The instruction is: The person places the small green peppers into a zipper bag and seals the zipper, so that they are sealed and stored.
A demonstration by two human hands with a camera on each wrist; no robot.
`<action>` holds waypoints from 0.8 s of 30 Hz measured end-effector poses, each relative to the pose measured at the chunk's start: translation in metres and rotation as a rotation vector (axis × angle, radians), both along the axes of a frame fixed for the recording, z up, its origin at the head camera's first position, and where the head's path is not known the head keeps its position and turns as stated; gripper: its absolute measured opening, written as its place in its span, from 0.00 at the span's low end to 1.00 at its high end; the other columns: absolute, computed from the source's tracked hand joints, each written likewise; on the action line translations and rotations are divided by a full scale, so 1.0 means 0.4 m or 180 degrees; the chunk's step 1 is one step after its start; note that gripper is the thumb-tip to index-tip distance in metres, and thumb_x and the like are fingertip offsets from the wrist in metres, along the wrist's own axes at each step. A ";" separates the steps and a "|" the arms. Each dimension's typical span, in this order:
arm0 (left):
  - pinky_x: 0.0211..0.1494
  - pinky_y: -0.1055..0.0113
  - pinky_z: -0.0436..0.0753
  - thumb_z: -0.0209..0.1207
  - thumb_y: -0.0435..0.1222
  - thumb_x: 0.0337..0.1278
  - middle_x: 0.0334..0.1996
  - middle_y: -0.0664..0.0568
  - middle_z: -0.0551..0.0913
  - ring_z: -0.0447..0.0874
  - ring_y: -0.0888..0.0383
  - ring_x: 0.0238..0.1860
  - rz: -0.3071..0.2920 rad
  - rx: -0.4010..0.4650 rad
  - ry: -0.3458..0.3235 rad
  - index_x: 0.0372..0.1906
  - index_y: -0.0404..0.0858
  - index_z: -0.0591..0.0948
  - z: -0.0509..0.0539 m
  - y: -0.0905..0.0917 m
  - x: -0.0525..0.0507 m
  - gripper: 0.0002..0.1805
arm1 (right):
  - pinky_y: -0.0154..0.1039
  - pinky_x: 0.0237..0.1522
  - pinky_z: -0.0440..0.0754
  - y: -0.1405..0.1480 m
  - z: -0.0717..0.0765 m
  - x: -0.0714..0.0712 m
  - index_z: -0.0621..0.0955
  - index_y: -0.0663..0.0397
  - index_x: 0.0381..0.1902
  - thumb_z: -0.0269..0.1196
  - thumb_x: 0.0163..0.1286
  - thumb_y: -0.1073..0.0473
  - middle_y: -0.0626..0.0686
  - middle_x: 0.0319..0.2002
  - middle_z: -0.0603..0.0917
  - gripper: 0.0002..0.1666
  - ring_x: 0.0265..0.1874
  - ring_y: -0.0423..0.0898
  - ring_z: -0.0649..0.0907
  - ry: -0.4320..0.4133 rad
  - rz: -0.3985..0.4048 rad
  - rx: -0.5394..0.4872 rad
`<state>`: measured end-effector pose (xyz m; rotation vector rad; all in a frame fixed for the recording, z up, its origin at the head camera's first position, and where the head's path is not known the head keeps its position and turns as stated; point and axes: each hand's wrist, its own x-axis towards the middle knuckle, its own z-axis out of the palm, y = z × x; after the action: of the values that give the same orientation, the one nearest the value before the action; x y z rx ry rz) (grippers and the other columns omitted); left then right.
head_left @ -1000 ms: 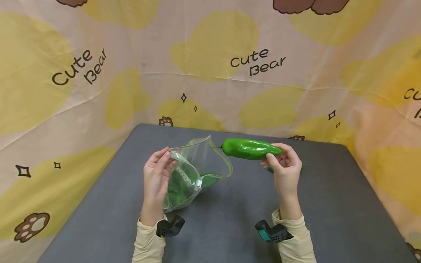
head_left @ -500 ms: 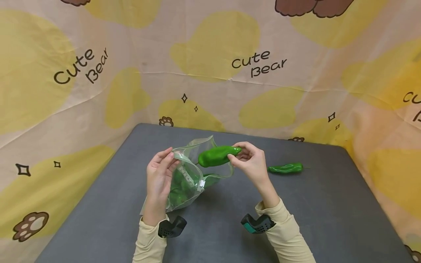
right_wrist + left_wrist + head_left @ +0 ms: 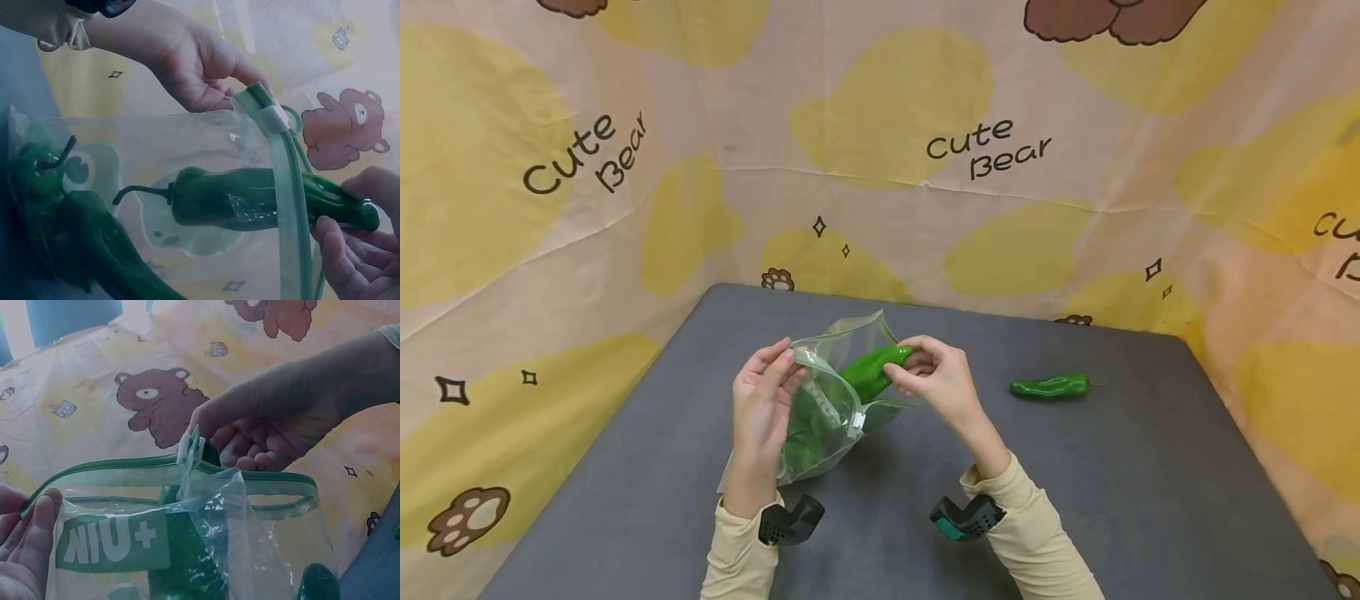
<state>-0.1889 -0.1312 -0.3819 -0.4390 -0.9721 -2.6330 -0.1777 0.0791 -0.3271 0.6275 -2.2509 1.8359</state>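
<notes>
My left hand (image 3: 763, 408) pinches the rim of a clear zip bag (image 3: 850, 327) with a green-edged opening and a white slider (image 3: 190, 450). Between the thumb and fingers of my right hand (image 3: 942, 379) is the tip of a green pepper (image 3: 870, 372). In the right wrist view, that pepper (image 3: 225, 197) lies mostly inside the bag, stem end first, with its tip sticking out of the mouth. Other green peppers (image 3: 106, 237) sit at the bag's bottom. To the right, apart from both hands, a thinner green pepper (image 3: 1050, 386) lies on the table.
The grey table (image 3: 1120, 483) reaches back to a fabric backdrop (image 3: 880, 108) printed with bears and lettering. Each wrist carries a black camera mount, such as the right one (image 3: 967, 518).
My right hand has moved left and carried the pepper from beside the bag into its mouth. The pepper on the table, hidden earlier behind that hand, now shows. My left hand stays nearly still.
</notes>
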 end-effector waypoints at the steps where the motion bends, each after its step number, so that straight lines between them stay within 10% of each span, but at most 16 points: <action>1: 0.33 0.71 0.80 0.58 0.24 0.51 0.29 0.44 0.82 0.82 0.57 0.30 -0.0012 0.0018 -0.0005 0.37 0.30 0.79 -0.001 -0.001 0.000 0.07 | 0.42 0.24 0.81 -0.003 -0.001 -0.001 0.76 0.73 0.39 0.63 0.54 0.73 0.64 0.24 0.80 0.13 0.20 0.59 0.80 -0.0059 0.0010 0.0019; 3: 0.33 0.72 0.80 0.56 0.23 0.52 0.28 0.44 0.82 0.82 0.57 0.29 0.0037 -0.0018 -0.0081 0.36 0.30 0.79 0.037 0.007 0.026 0.06 | 0.42 0.25 0.81 -0.008 -0.004 -0.002 0.77 0.72 0.40 0.64 0.54 0.71 0.61 0.24 0.80 0.14 0.21 0.60 0.80 -0.0157 0.0025 0.0076; 24: 0.33 0.71 0.80 0.48 0.18 0.55 0.28 0.43 0.82 0.82 0.56 0.29 -0.0051 0.0080 -0.0179 0.35 0.30 0.80 0.046 0.008 0.031 0.11 | 0.39 0.22 0.79 -0.008 -0.007 0.008 0.78 0.71 0.36 0.62 0.57 0.70 0.58 0.27 0.80 0.09 0.20 0.51 0.78 -0.0054 0.0023 0.0324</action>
<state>-0.1767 -0.1278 -0.3634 -0.3704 -0.9549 -2.6822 -0.1746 0.0760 -0.3298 0.6392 -2.3685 1.7452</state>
